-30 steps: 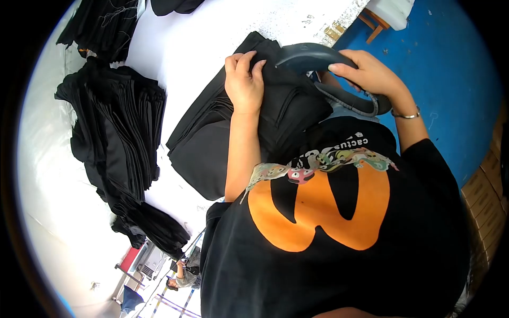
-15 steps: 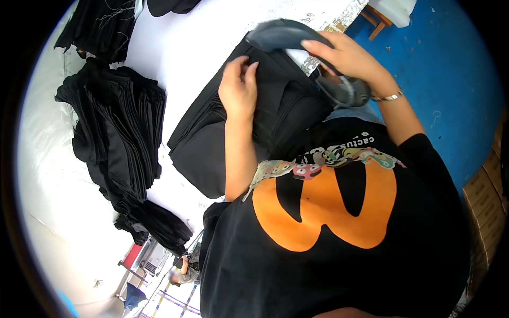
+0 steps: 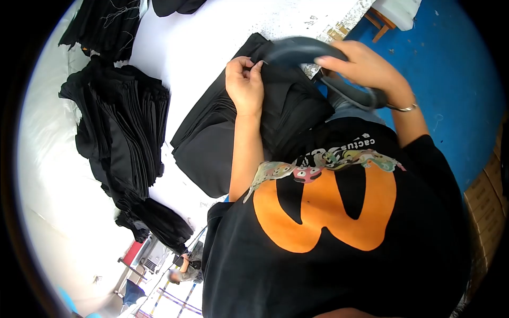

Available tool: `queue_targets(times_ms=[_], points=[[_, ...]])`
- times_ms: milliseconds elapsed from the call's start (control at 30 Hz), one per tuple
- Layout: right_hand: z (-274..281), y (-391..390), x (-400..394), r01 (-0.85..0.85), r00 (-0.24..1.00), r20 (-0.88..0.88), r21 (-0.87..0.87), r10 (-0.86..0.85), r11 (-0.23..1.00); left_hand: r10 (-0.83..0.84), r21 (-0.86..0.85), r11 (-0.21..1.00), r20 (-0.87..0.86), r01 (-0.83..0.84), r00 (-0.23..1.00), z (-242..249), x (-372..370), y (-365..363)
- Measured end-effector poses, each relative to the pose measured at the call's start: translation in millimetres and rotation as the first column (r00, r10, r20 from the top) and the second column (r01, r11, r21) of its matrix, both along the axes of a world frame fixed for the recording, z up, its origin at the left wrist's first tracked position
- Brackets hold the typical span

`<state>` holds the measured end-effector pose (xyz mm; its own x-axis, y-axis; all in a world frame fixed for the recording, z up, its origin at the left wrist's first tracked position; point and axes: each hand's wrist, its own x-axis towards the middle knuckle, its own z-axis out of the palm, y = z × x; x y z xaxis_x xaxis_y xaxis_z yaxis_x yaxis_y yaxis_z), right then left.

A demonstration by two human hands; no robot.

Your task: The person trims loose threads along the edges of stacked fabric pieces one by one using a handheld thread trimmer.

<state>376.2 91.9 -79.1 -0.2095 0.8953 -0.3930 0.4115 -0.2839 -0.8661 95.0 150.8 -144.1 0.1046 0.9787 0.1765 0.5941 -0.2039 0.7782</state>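
Note:
My left hand (image 3: 246, 87) is closed, thumb and fingertips pinching the edge of the black fabric stack (image 3: 289, 100) in front of me. In my right hand (image 3: 366, 66) is a dark curved handheld device (image 3: 302, 50), blurred by motion. Its rounded front end lies over the top of the stack, close to my left fingertips. A looped lower part of the device hangs below my right hand. Where the device's tip meets the fabric is too blurred to tell.
Another long pile of black fabric (image 3: 119, 122) lies on the white table (image 3: 185, 47) at the left. More black cloth (image 3: 103, 26) is at the upper left. A wooden stool (image 3: 380, 24) stands on the blue floor (image 3: 450, 79). A person (image 3: 185, 270) is in the background.
My left fingertips have come together on the fabric. My right hand has moved slightly right and down with the device, which has turned a little.

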Motion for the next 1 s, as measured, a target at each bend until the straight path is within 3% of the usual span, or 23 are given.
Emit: queue_targets(times_ms=[67, 167, 267, 367, 400, 500, 600, 667, 700, 733, 767, 800, 933, 1000], points=[[-7, -5, 7, -0.045, 0.999, 0.002, -0.083, 0.046, 0.995, 0.012, -0.038, 0.999, 0.045, -0.01, 0.999, 2, 2, -3], [-30, 9, -18, 0.02, 0.999, 0.041, 0.324, -0.035, 0.946, 0.04, -0.112, 0.994, 0.232, -0.014, 0.972, -3, 1, -2], [-28, 19, -30, 0.034, 0.999, 0.016, 0.367, -0.042, 0.93, 0.056, -0.115, 0.993, 0.366, -0.015, 0.929, -7, -5, -5], [-19, -2, 18, -0.112, 0.993, -0.049, -0.114, 0.107, 0.987, 0.051, -0.127, 0.992, 0.382, -0.002, 0.923, -3, -3, -9], [-21, -2, 16, -0.117, 0.993, -0.047, -0.115, 0.113, 0.986, 0.037, -0.12, 0.993, 0.37, 0.009, 0.928, -4, -2, -10], [-36, -1, -10, 0.046, 0.999, -0.012, 0.291, -0.045, 0.956, 0.004, -0.091, 0.996, 0.279, 0.022, 0.96, -2, 0, -12], [-40, 6, -25, 0.194, 0.981, -0.069, 0.315, -0.182, 0.929, -0.021, -0.116, 0.992, 0.226, 0.048, 0.974, 27, -8, -13], [-23, -4, 10, 0.102, 0.99, -0.103, 0.002, -0.101, 0.995, -0.101, -0.429, 0.833, 0.502, 0.349, 0.859, 66, -35, -11], [-36, -11, 27, 0.077, 0.984, -0.162, -0.023, -0.08, 0.997, -0.092, -0.651, 0.671, 0.403, 0.356, 0.911, 82, -46, -2], [-36, -15, 33, 0.088, 0.978, -0.187, -0.059, -0.097, 0.994, -0.08, -0.653, 0.673, 0.401, 0.346, 0.913, 75, -41, -3], [-39, -11, 30, 0.022, 0.981, -0.189, -0.073, -0.036, 0.997, -0.16, -0.485, 0.853, 0.109, 0.193, 0.981, 60, -28, -5], [-41, -5, 24, -0.036, 0.982, -0.189, -0.084, 0.019, 0.996, -0.155, -0.236, 0.966, -0.201, 0.106, 0.967, 46, -16, -4], [-44, 20, -8, 0.166, 0.939, -0.296, -0.047, -0.173, 0.985, -0.135, 0.092, 0.979, -0.385, 0.183, 0.913, 19, 7, 8], [-50, 12, 15, 0.176, 0.95, -0.243, -0.109, -0.198, 0.978, -0.147, 0.058, 0.983, -0.336, 0.176, 0.93, 22, 9, 8]])
